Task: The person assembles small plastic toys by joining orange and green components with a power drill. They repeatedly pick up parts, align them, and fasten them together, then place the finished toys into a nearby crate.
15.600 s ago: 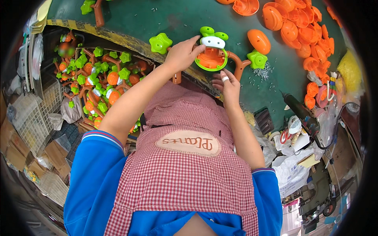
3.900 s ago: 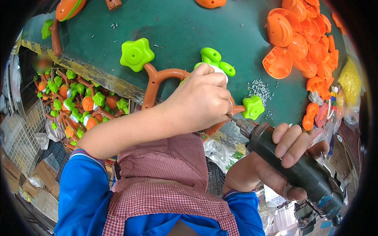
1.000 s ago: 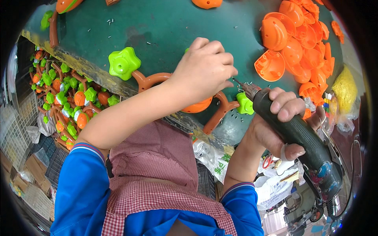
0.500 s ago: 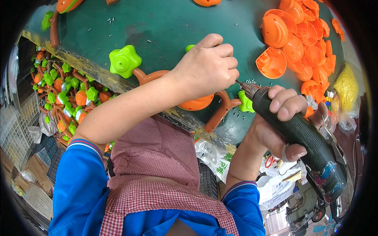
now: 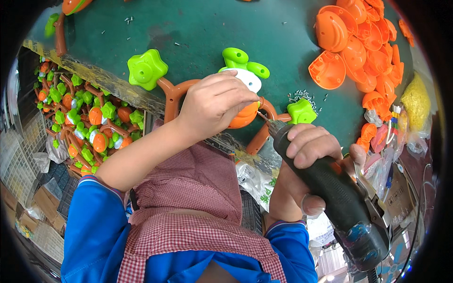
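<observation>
My right hand (image 5: 314, 155) is wrapped round a black electric screwdriver (image 5: 332, 195). Its thin bit points left and meets the plastic toy beside the orange body (image 5: 244, 117). Over the middle of that toy lies my left hand (image 5: 214, 101), fingers bent and pressed together, fingertips close to the bit; its thumb is hidden. The toy has a white part (image 5: 250, 81), green ear-like pieces (image 5: 236, 56) and brown branching arms (image 5: 173, 96). One arm ends in a green star-shaped knob (image 5: 147, 70), another in a smaller green knob (image 5: 302, 111).
Small screws (image 5: 304, 95) lie in a heap beyond the right knob, with a few scattered on the green table (image 5: 198, 28). Orange shells (image 5: 330, 30) are piled at the far right, near a yellow bag (image 5: 416, 101). Several finished-looking toys (image 5: 96, 115) fill a container at left.
The screwdriver has swung down and left, its bit going from above the screws to the toy. My left hand has moved left and down from the screws onto the toy.
</observation>
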`<state>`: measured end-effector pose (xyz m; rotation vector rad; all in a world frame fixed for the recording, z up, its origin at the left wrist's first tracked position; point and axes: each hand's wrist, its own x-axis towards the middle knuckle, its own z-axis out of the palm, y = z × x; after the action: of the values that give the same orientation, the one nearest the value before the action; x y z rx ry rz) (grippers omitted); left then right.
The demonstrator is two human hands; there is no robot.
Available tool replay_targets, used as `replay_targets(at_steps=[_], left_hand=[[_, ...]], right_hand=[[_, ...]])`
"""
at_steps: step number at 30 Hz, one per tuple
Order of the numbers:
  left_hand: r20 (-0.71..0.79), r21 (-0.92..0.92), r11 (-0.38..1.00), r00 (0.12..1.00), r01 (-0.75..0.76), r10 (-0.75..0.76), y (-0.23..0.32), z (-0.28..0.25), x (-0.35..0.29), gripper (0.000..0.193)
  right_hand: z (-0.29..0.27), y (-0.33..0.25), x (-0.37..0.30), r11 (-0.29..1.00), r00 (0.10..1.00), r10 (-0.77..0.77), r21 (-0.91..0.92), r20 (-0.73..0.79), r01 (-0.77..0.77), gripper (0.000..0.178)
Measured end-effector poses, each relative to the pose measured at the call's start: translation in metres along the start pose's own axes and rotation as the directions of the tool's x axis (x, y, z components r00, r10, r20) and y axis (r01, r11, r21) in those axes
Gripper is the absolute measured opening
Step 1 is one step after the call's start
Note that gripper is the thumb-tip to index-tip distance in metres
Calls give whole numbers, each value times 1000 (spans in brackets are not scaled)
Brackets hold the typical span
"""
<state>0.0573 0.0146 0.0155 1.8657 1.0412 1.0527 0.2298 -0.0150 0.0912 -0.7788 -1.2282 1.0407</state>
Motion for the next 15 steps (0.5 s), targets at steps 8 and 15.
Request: replay_targets(at_steps=[8, 15], left_hand=[[-25, -30, 999, 999, 23, -24, -4, 3, 0, 8], [-102, -68, 997, 994, 44, -51, -8, 7, -3, 10]], right_hand=[[3, 7, 3, 993, 992, 109, -53, 68, -106, 87], [5, 20, -3, 995, 995, 96, 21, 8, -97, 55]])
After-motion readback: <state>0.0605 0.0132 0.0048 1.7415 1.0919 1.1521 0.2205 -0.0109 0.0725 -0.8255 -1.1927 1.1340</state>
